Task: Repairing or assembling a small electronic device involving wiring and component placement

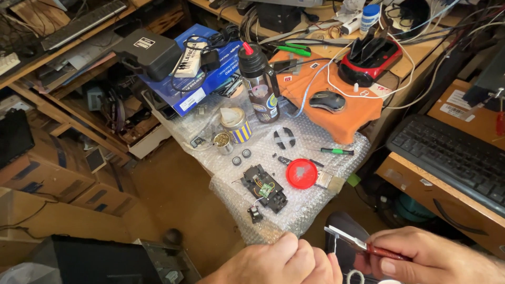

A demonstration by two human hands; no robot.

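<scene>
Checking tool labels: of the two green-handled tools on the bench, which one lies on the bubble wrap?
The small green-handled screwdriver, right of the red lid. The other green tool lies farther back, by the orange cloth.

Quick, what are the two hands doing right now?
Left hand: closed, pinching a thin white wire.
Right hand: closed on a red-handled metal cutter.

Looks like a cluttered home electronics workshop: bubble-wrapped bench [315, 202] strewn with an opened circuit assembly [264, 188], screwdriver [336, 151], brush [323, 179], tangled cables [336, 79], keyboards [452, 155], cardboard boxes [47, 173] around.
</scene>
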